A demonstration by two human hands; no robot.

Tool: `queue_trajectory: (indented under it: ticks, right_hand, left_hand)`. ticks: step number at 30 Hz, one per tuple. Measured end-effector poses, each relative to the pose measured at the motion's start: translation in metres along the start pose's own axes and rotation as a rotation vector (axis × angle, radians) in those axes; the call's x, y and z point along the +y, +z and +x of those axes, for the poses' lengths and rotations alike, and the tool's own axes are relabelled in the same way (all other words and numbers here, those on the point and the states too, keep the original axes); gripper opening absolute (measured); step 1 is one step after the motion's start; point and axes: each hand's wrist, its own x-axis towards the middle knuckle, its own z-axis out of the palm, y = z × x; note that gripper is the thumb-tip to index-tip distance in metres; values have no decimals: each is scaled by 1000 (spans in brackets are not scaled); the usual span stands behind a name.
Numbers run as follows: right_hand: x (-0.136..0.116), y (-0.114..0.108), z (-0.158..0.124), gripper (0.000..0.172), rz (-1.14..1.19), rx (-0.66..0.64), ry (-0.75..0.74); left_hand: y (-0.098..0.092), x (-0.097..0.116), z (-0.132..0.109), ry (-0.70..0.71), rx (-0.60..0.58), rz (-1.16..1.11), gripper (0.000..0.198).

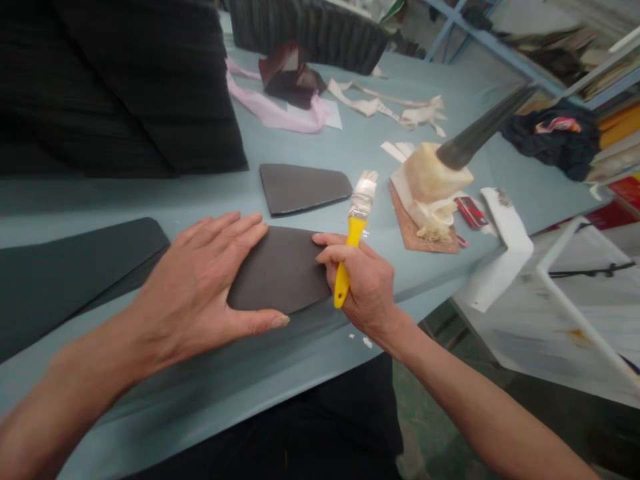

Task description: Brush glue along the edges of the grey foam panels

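Note:
A dark grey, tapered flat piece [283,273] lies on the table in front of me. My left hand [200,280] rests flat across its left side, thumb stretched along the near edge. At its right edge, my right hand [363,277] touches it with the fingertips while gripping a yellow-handled paintbrush [356,233]. The brush points up and away, its bristles coated in something whitish. Just beyond lies a similar dark piece [305,189] with a shiny near edge. Larger dark sheets [75,267] are at the left.
Tall black stacks [115,87] stand at the back left. To the right, a whitish crusted container [433,173] with a dark handle sits on a brown board [400,227], near a small red box [471,212]. Pink strips [280,113] and cream scraps [375,103] lie farther back.

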Motion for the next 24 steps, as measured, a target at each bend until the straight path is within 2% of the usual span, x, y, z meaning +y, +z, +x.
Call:
queue_trajectory:
  ticks: [6,11,16,20,24]
  right_hand:
    - [4,-11,8,13,-46,-82,-33]
    - [-15,-17,19,13,-87,-114,-28]
    - [-37,5,36,17,-48,-194,-57]
    - [-34,24,38,13,-5,-232,-87]
    - [-27,24,30,11,2,-226,-92]
  left_hand:
    - [-2,2,6,-5,-3,6,116]
    - [-5,6,8,-11,-28,40,117]
    - [-7,8,9,-8,-15,5,110]
    - [-7,11,9,-16,-34,3,110]
    - [-4,12,7,-17,-8,30,114]
